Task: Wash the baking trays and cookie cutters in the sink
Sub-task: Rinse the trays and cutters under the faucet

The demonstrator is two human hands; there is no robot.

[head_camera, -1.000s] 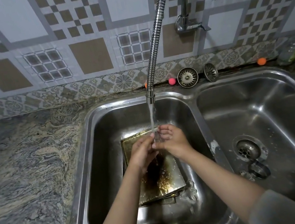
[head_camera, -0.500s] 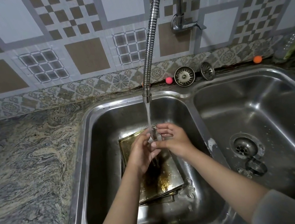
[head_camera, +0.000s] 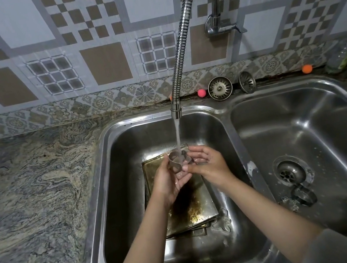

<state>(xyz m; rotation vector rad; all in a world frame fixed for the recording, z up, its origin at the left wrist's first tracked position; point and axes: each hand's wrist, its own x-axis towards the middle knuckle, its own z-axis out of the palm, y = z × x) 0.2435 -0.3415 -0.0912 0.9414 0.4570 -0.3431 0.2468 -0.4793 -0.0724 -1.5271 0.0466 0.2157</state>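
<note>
The left hand (head_camera: 169,176) grips a metal cookie cutter (head_camera: 176,159) by its band. The right hand (head_camera: 206,162) lies open, its fingers against the cutter's far side. Both hands work above the left basin (head_camera: 113,165) of the sink, under the running water stream (head_camera: 178,135) from the hose tap (head_camera: 178,44).

Change over the last 1 second: the cutter was hidden between the hands; it is now turned up into the stream and plainly exposed. Judgement: rinsing of this cutter is under way.

The stacked baking trays (head_camera: 189,212) lie on the left basin floor, stained dark, not yet washed. 1 flower-shaped cutter (head_camera: 222,221) lies beside their near right corner. More cutters (head_camera: 301,198) lie by the right basin drain (head_camera: 290,172).
</note>
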